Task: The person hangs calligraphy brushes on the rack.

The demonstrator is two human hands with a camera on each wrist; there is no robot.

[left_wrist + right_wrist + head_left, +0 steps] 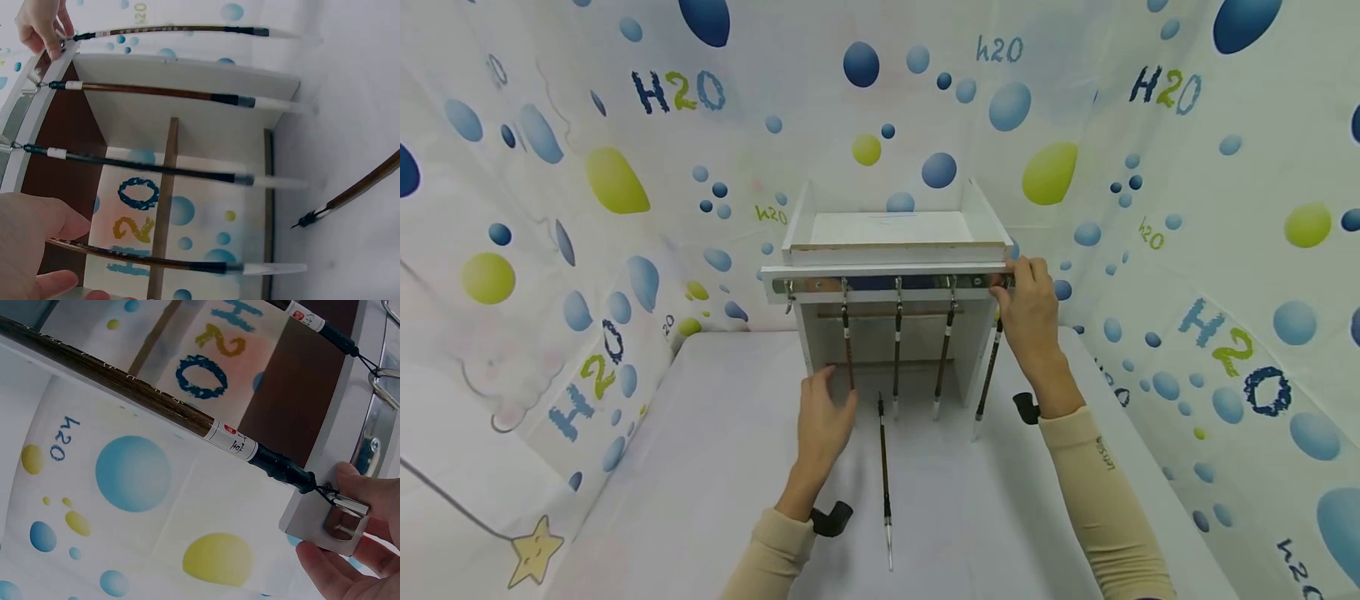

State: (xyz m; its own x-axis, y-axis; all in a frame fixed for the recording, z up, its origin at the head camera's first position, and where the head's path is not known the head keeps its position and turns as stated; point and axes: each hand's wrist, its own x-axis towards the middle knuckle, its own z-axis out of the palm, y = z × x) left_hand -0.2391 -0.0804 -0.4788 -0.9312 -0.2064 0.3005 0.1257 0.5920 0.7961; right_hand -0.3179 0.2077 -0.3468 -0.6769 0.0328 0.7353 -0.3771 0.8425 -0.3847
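My right hand [1033, 321] grips the right end of the hook rail [827, 285], its thumb in front beside the end hook [350, 504] and its fingers behind the board. From that hook a calligraphy brush [988, 379] hangs by a cord loop. Several more brushes hang in the row, white tips down. My left hand [826, 421] is beside the leftmost hanging brush [847, 346], fingers spread and thumb apart; in the left wrist view part of that brush [156, 259] is hidden behind the hand. One loose brush [884, 467] lies on the table, cord end toward the stand.
The rail fronts a white stand [805, 342] with a shallow tray top [891, 229]. A bare hook [788, 293] is at the rail's left end. The white table [722, 433] is enclosed by printed curtains with blue and green drops.
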